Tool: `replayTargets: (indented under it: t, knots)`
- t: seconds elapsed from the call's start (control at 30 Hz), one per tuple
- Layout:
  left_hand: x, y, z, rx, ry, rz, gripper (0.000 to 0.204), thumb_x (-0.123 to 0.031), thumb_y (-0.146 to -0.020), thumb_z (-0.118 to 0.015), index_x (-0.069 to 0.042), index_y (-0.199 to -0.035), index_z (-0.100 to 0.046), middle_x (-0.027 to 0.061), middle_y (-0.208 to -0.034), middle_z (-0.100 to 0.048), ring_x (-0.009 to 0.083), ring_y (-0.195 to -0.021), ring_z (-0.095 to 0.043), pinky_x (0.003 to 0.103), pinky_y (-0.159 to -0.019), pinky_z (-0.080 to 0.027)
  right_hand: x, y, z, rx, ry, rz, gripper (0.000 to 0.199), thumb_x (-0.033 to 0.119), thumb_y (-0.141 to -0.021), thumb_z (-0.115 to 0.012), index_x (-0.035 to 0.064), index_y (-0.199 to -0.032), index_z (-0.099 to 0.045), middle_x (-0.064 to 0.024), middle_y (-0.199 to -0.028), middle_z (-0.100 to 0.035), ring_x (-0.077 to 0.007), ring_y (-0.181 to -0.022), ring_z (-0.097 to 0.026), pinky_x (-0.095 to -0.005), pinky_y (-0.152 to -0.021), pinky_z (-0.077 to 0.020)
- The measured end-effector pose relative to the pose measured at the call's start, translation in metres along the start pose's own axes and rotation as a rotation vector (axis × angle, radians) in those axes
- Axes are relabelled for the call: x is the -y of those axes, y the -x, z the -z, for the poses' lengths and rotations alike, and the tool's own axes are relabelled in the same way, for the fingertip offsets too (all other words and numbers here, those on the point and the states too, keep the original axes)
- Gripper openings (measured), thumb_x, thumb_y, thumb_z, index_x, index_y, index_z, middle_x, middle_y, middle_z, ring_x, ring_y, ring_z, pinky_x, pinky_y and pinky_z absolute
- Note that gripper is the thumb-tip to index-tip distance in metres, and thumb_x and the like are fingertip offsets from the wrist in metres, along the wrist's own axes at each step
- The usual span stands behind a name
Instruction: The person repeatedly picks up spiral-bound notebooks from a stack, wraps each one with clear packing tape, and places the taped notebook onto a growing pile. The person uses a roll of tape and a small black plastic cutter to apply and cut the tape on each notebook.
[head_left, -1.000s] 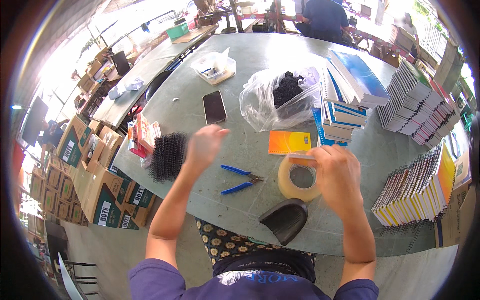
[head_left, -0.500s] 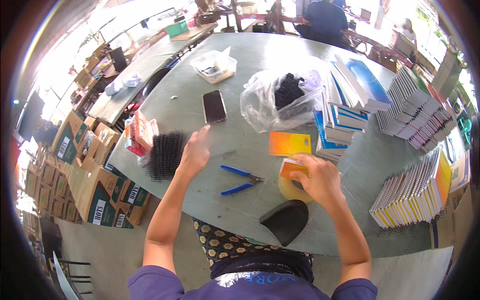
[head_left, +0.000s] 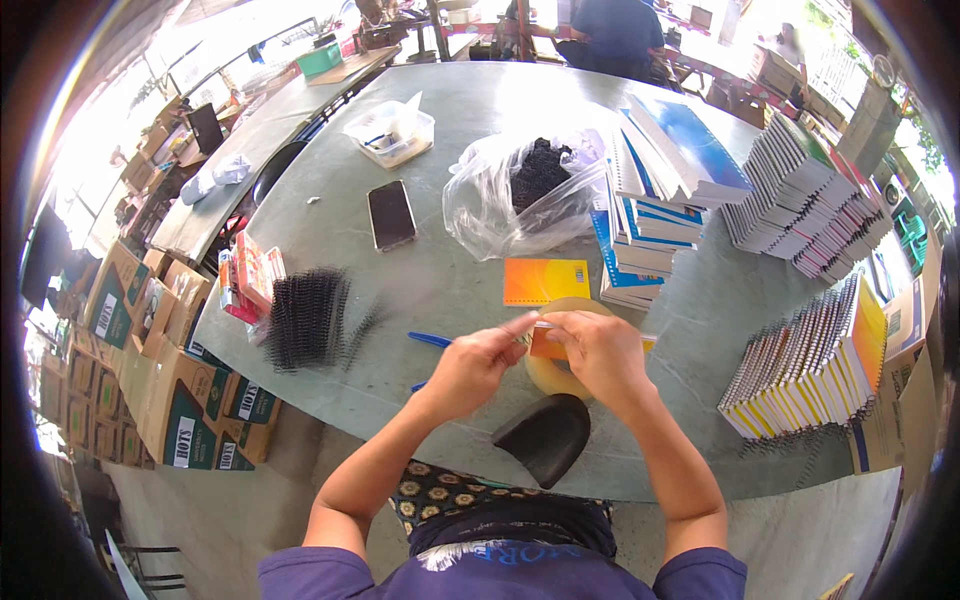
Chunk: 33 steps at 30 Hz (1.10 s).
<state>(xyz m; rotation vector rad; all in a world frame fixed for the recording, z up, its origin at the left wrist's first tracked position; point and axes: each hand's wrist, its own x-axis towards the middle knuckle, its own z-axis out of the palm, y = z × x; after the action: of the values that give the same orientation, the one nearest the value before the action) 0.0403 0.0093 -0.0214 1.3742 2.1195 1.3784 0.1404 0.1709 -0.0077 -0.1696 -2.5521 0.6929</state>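
My right hand (head_left: 603, 358) is closed on a small orange notebook (head_left: 547, 343), holding it above a wide, yellowish roll of tape (head_left: 545, 382). Against the notebook's left end, the fingers of my left hand (head_left: 468, 372) are pinched together; whatever they grip is too small to make out. Pliers with blue handles (head_left: 428, 339) lie partly hidden behind my left hand. A black, rounded pad-like piece (head_left: 545, 440) rests nearer to me. Beyond my hands lies another orange-yellow notebook (head_left: 545, 281). Black spiral coils (head_left: 305, 320) stand bundled at the left, with a blurred coil (head_left: 360, 333) beside them.
Spiral notebooks with yellow edges (head_left: 805, 370) are stacked at right, behind them another notebook stack (head_left: 805, 205). Blue-covered books (head_left: 650, 200) pile beside a clear plastic bag (head_left: 485, 205). A phone (head_left: 391, 215), a plastic tub (head_left: 400, 140) and red packets (head_left: 247, 275) also occupy the table.
My left hand has come from near the coil bundle over to the notebook, now covering part of the pliers. The loose coil near the pliers now appears blurred beside the bundle. The view has shifted slightly.
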Motion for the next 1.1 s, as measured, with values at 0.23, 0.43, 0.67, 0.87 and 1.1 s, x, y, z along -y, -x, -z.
replayTargets:
  t: [0.23, 0.43, 0.67, 0.87, 1.1]
  knots:
    - [-0.009, -0.002, -0.008, -0.211, -0.071, -0.029, 0.015, -0.012, -0.084, -0.066, 0.0, -0.091, -0.061, 0.0101, -0.073, -0.065, 0.0139, -0.063, -0.061, 0.026, -0.06, -0.05, 0.008, -0.002, 0.006, 0.042, -0.043, -0.051, 0.014, 0.017, -0.083, -0.058, 0.008, -0.089, -0.067, -0.0115, -0.083, -0.067, -0.0279, -0.074, -0.064, -0.0375, -0.064, -0.0483]
    - [-0.011, 0.002, -0.011, -0.335, -0.156, -0.133, 0.014, -0.01, -0.083, -0.066, 0.0, -0.092, -0.062, 0.0129, -0.082, -0.064, 0.0183, -0.06, -0.061, 0.027, -0.056, -0.048, 0.011, 0.001, 0.007, 0.029, -0.08, -0.017, 0.017, 0.021, -0.085, -0.057, 0.0068, -0.087, -0.067, -0.0128, -0.082, -0.066, -0.0298, -0.075, -0.064, -0.0388, -0.065, -0.0484]
    - [-0.011, 0.002, -0.015, -0.412, -0.207, -0.17, 0.014, -0.003, -0.08, -0.067, 0.0, -0.093, -0.063, 0.0125, -0.08, -0.063, 0.0183, -0.06, -0.06, 0.028, -0.055, -0.049, 0.012, 0.0, 0.007, 0.076, -0.088, -0.065, 0.019, 0.021, -0.086, -0.056, 0.0059, -0.09, -0.066, -0.0142, -0.086, -0.066, -0.0311, -0.078, -0.063, -0.04, -0.067, -0.0483]
    - [-0.008, 0.002, -0.015, -0.448, -0.216, -0.209, 0.013, -0.001, -0.078, -0.068, -0.001, -0.09, -0.064, 0.0116, -0.082, -0.065, 0.0166, -0.062, -0.062, 0.026, -0.057, -0.05, 0.015, -0.001, 0.008, 0.071, -0.08, -0.037, 0.018, 0.02, -0.087, -0.055, 0.0059, -0.089, -0.066, -0.0143, -0.085, -0.066, -0.0315, -0.076, -0.064, -0.0403, -0.067, -0.0486]
    - [-0.011, 0.004, -0.014, -0.386, -0.08, -0.077, 0.017, 0.0, -0.076, -0.07, -0.001, -0.092, -0.065, 0.0117, -0.082, -0.065, 0.016, -0.068, -0.064, 0.025, -0.061, -0.05, 0.011, -0.002, 0.009, 0.112, -0.091, -0.061, 0.017, 0.019, -0.086, -0.056, 0.0061, -0.092, -0.065, -0.0145, -0.086, -0.066, -0.0318, -0.077, -0.064, -0.0399, -0.068, -0.0487]
